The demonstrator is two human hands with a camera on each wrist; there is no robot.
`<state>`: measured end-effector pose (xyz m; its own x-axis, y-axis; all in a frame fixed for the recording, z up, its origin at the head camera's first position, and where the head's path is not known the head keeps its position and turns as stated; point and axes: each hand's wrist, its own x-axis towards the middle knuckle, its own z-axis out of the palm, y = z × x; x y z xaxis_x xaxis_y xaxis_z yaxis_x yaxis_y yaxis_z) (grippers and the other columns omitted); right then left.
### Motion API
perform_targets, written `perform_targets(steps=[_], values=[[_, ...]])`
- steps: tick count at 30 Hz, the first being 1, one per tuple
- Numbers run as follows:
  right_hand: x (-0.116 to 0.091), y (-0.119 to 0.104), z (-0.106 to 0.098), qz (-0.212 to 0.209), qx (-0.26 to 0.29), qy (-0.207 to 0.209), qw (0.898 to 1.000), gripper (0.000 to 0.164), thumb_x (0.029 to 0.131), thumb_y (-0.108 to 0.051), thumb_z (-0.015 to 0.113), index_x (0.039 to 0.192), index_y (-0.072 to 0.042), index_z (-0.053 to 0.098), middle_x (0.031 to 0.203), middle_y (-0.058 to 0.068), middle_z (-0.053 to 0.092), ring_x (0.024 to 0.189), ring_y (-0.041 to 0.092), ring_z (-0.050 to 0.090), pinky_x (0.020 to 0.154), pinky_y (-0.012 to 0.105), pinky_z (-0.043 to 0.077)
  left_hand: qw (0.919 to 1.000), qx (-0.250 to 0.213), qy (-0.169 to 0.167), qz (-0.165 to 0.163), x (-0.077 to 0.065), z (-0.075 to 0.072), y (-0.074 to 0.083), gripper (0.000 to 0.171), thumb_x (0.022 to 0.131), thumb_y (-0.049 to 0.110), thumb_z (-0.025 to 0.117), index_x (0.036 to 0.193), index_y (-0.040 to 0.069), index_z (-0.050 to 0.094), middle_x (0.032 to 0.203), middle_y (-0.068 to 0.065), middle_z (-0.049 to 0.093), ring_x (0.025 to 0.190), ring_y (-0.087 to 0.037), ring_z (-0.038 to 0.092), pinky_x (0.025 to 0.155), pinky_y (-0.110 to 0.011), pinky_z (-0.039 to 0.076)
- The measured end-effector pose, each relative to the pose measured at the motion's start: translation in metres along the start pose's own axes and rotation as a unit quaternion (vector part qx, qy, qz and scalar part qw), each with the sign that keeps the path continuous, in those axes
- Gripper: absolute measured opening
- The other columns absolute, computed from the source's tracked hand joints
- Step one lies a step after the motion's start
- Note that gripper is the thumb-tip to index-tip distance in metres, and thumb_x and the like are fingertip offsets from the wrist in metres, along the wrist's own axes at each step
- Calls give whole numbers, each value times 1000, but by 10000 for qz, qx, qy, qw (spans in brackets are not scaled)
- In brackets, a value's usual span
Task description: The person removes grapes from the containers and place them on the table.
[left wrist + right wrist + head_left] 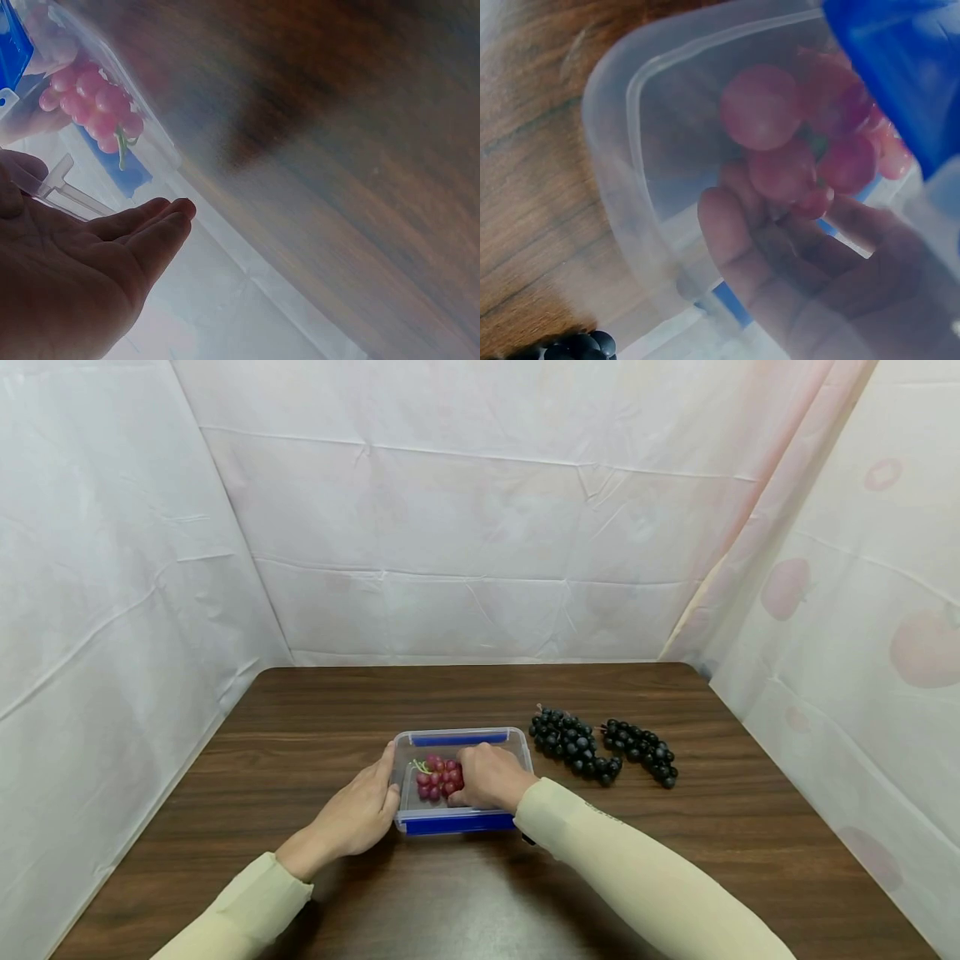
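Note:
A clear plastic food container [402,760] with blue clip latches [459,823] stands on the table, its top uncovered. Inside lies a bunch of red grapes [433,778] with a green stem at its left end. My right hand [491,774] reaches in from the right and holds the bunch's right end between thumb and fingers. Seen through the plastic in the right wrist view, the fingers [731,232] curl up against the red grapes [780,161]. My left hand [358,810] rests against the container's left wall, its fingers [161,232] straight and together.
Right of the container lie two bunches of black grapes, a larger one [573,743] close to its corner and a smaller one [645,752] further right. The brown wooden table [315,727] is bounded by white cloth walls [465,527] behind and on both sides.

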<state>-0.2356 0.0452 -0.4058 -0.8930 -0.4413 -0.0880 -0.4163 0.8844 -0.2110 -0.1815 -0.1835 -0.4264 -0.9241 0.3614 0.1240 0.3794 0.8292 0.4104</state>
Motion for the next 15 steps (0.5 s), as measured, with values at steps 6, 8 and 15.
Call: perform_targets(steps=[6,8,15], values=[[1,0,1,-68,-54,2,10000,35,83,-41,84,102,-15,73,85,1,68,74,15,63,69,37,57,10000,-7,-16,-17,0,0,0,70,108,19,43,162,-4,5,160,-29,33,146,-42,37,117,-57,33],[1,0,1,-94,-37,-2,9999,35,83,-39,85,105,-14,74,87,1,69,76,14,63,71,37,57,10000,-1,-9,-9,0,0,0,70,108,19,43,162,-4,5,160,-29,33,146,-42,37,117,-57,33],[2,2,0,-168,95,-28,9998,30,83,-31,85,103,-13,73,83,-2,65,72,13,59,67,32,54,10000,14,-34,-35,0,-1,0,70,108,20,42,162,-4,5,160,-28,33,146,-42,37,117,-57,33]])
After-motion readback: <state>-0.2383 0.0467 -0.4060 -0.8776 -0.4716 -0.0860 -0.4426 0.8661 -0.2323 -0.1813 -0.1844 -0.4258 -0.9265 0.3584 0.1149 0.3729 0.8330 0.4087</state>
